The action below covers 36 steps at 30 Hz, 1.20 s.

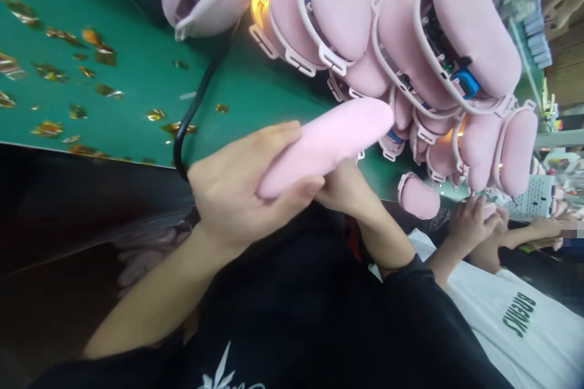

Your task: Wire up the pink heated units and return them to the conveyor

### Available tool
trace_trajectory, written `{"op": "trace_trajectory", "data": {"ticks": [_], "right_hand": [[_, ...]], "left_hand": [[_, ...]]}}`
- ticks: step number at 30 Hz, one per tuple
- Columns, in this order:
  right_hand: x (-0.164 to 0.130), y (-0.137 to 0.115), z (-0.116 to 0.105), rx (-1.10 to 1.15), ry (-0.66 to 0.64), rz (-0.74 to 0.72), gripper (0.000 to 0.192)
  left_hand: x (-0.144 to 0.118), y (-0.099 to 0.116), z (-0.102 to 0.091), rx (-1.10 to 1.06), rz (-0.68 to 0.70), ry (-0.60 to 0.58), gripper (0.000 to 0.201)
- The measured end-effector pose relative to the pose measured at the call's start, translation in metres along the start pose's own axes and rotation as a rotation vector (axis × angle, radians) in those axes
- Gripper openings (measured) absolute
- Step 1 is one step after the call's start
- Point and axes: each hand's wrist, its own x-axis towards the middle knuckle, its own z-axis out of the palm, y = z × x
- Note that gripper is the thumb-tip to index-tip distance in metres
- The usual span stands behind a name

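Note:
My left hand [241, 185] is closed around one end of a smooth pink casing [331, 140], long and rounded, with the thumb along its near side and the fingers over the far side. Behind and below that casing is my right hand [344, 188], up against its underside; its fingers are hidden, so their grip cannot be made out. Beyond both hands stand stacked pink goggle-shaped casings [474, 24] with strap loops at their ends. Some gape at the edge and show circuit boards and a blue part [466, 83] inside.
Scraps of gold film [50, 73] litter the green tabletop [150, 85] on the left. A black cable [198, 103] runs over the table edge. At the right, a co-worker's hands [474, 225] hold a small pink part near a lone pink casing [418, 196].

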Motion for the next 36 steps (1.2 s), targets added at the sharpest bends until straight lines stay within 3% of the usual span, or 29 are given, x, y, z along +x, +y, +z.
{"op": "trace_trajectory", "data": {"ticks": [3, 9, 17, 28, 36], "right_hand": [[-0.003, 0.003, -0.004, 0.029, -0.01, -0.007, 0.02], [0.002, 0.004, -0.013, 0.072, 0.023, -0.02, 0.02], [-0.004, 0.009, 0.007, -0.045, 0.116, -0.072, 0.02], [-0.014, -0.009, 0.022, -0.24, 0.134, 0.103, 0.028], [-0.011, 0.006, 0.014, -0.145, 0.135, -0.032, 0.023]], "left_hand": [[-0.006, -0.003, 0.009, -0.089, 0.032, 0.058, 0.042], [0.003, -0.021, 0.013, -0.116, -0.1, 0.074, 0.043], [0.01, -0.018, 0.011, -0.158, -0.072, 0.046, 0.049], [0.012, -0.016, 0.01, -0.12, -0.066, 0.027, 0.046], [0.012, -0.018, 0.008, -0.141, -0.052, 0.002, 0.045]]}}
